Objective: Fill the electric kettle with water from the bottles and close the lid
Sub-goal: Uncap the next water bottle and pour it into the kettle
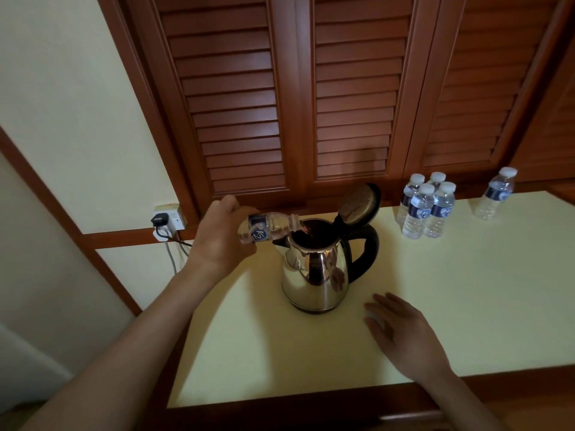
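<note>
Pouring, tipping the bottle [267, 227] almost level in the curled grip of the left hand [217, 237], aiming its neck into the open kettle [314, 275] with the lid [359, 203] flipped up clear, and resting the right hand [401, 331] flat, holding nothing, on the counter [280, 353] near right.

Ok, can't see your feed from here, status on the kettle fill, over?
Copy: left hand tips bottle into kettle, lid up. Idle right hand open beside kettle. Nothing in the way.
</note>
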Available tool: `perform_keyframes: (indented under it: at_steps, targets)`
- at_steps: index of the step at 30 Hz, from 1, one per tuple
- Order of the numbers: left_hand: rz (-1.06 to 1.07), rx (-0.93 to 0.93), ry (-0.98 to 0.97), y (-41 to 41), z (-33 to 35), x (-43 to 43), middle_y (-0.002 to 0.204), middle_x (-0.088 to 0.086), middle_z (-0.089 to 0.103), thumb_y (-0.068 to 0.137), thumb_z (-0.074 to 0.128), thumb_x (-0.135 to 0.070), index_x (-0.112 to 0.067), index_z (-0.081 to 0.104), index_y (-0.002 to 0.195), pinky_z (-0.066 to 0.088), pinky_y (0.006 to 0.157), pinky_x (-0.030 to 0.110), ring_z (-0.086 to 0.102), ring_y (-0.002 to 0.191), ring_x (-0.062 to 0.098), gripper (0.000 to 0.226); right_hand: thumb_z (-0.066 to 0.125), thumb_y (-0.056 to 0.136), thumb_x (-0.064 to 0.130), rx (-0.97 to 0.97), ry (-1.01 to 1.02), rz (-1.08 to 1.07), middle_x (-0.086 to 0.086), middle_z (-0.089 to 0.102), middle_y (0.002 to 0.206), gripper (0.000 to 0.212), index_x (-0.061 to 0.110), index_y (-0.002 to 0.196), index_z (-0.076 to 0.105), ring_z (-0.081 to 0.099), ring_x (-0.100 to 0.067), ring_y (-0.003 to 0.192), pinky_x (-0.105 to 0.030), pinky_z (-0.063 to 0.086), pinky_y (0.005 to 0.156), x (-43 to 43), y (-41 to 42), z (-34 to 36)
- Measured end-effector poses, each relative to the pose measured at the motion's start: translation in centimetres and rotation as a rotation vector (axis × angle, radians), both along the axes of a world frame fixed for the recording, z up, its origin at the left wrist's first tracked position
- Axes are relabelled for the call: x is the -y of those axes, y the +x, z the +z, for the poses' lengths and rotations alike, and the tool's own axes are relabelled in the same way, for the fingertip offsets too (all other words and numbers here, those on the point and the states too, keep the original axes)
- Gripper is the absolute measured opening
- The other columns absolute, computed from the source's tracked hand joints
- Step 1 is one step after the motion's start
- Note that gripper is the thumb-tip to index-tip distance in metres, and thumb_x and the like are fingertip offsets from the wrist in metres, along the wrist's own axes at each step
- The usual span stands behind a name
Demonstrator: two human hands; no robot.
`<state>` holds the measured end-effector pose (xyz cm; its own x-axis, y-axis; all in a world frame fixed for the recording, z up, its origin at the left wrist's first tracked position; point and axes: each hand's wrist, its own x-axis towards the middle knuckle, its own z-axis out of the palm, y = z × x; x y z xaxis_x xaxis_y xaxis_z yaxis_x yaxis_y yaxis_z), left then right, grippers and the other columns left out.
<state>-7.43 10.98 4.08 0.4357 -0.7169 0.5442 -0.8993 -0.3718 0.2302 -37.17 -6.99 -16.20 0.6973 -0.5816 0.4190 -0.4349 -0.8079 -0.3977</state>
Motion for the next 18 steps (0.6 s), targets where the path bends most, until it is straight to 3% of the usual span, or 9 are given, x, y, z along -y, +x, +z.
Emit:
perform_keyframes:
  at_steps: [9,14,18]
  targets:
    - [-0.016,0.010,-0.023,-0.33,0.59,-0.17,0.095,-0.004,0.039,0.060,0.090,-0.011,-0.015,0.069,0.120,0.035,0.073,0.026,0.039,0.092,0.016,0.063,0.061,0.093,0.039,-0.055,-0.054,-0.047,-0.003,0.063,0.134,0.035,0.029,0.127,0.066,0.051,-0.025,0.132,-0.044,0.044,0.108,0.30,0.21,-0.34]
    - [-0.025,0.003,-0.012,-0.61,0.60,-0.17,0.096,-0.003,0.040,0.060,0.089,-0.011,-0.016,0.069,0.119,0.035,0.074,0.026,0.039,0.092,0.016,0.063,0.047,0.094,0.046,-0.045,-0.084,-0.047,-0.002,0.065,0.131,0.043,0.028,0.126,0.067,0.054,-0.024,0.129,-0.044,0.045,0.107,-0.03,0.33,0.05]
    - [-0.012,0.010,0.007,-0.78,0.71,-0.07,0.097,-0.002,0.040,0.062,0.089,-0.012,-0.017,0.067,0.122,0.034,0.075,0.025,0.038,0.093,0.016,0.064,0.045,0.094,0.045,-0.029,-0.078,-0.036,-0.003,0.066,0.130,0.043,0.025,0.125,0.069,0.055,-0.022,0.128,-0.044,0.045,0.107,-0.13,0.31,0.40]
